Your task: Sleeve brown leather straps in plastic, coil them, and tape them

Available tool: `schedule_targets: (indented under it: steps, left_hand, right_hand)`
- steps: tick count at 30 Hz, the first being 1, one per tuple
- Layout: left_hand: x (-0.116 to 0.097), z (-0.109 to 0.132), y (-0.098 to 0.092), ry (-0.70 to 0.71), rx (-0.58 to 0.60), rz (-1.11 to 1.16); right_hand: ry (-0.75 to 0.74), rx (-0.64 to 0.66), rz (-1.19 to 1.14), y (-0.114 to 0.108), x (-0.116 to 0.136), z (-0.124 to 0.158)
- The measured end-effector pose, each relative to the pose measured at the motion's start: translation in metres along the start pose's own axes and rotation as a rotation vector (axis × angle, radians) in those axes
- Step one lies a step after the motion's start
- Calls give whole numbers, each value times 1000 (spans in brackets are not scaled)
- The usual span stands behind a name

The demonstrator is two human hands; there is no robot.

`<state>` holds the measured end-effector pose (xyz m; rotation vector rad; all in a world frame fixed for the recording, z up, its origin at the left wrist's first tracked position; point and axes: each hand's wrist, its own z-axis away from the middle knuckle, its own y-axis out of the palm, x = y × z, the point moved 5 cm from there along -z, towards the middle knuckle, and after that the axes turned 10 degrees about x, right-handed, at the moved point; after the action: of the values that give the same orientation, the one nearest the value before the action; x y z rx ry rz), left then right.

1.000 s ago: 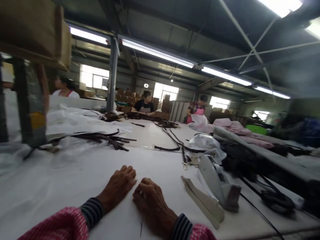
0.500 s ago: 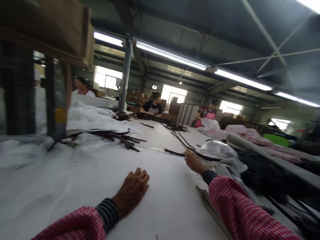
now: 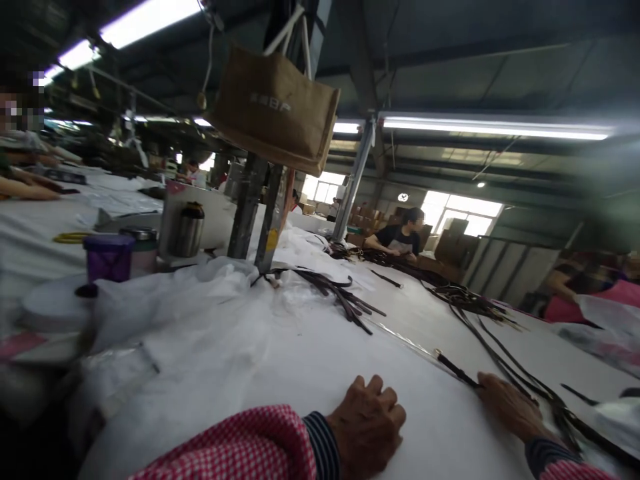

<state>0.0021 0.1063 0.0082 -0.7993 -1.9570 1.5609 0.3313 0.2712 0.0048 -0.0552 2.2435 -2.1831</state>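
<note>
My left hand (image 3: 369, 427) rests on the white table (image 3: 310, 387), knuckles up and fingers curled under. Its palm side faces down, so anything in it is hidden. Farther right, my right hand (image 3: 510, 405) is closed at the near end of a dark leather strap (image 3: 457, 370). A gold-coloured metal fitting (image 3: 438, 353) sits at the strap's far end. Long dark straps (image 3: 493, 347) run along the table just beyond this hand. Between the hands lies bare white table surface.
A bundle of dark straps (image 3: 345, 300) lies ahead, with a larger heap (image 3: 445, 287) beyond. White plastic sheeting (image 3: 200, 333), a purple container (image 3: 107, 257) and a steel flask (image 3: 189, 230) are at left. A brown bag (image 3: 275, 110) hangs on a post. Several people work around.
The view has swung left, bringing the hanging bag, flask and purple container into sight. My right hand stays by the fitted strap; my left hand remains curled on the table.
</note>
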Motion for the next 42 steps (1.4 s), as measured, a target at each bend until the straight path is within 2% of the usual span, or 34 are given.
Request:
schedule_targets:
  steps: [3, 8, 11, 13, 15, 16, 18, 20, 22, 24, 26, 28, 30, 33, 38, 42]
  left_hand:
    - [0, 1, 0, 10, -18, -29]
    - [2, -4, 6, 32, -34, 20]
    - [10, -4, 2, -13, 114, 126]
    - [19, 5, -10, -16, 258, 177]
    - [33, 21, -34, 9, 333, 223]
    - [45, 30, -47, 8, 340, 251]
    - [79, 51, -75, -143, 253, 215]
    - [117, 74, -94, -279, 153, 176]
    - [155, 97, -97, -409, 73, 146]
    - [188, 118, -85, -539, 31, 131]
    - [213, 134, -62, -637, 43, 143]
    - [230, 143, -36, -685, 88, 170]
    - [239, 146, -16, -690, 120, 184]
    - [241, 144, -5, -662, 123, 173]
    - [234, 145, -18, -587, 123, 144]
    - [230, 147, -23, -563, 68, 124]
  right_hand:
    - [-137, -7, -76, -7, 35, 9]
    - [-365, -5, -249, -17, 149, 58]
    - [-515, 31, -346, -16, 210, 93]
    - [-582, 73, -403, -14, 234, 110]
    - [-611, 119, -438, -14, 246, 119]
    - [-617, 143, -449, -14, 250, 121]
    - [-616, 154, -473, -20, 255, 118]
    - [-608, 135, -480, -30, 263, 107]
    - [-602, 106, -467, -43, 278, 89]
    - [-611, 71, -454, -56, 302, 66]
    - [-636, 25, -452, -67, 332, 42]
    - [-659, -20, -448, -74, 367, 18]
    - [-659, -63, -441, -75, 403, -8]
    - [-672, -112, -421, -72, 460, -45]
    - [-671, -174, -355, -61, 539, -98]
    - [-712, -166, -271, -39, 569, -119]
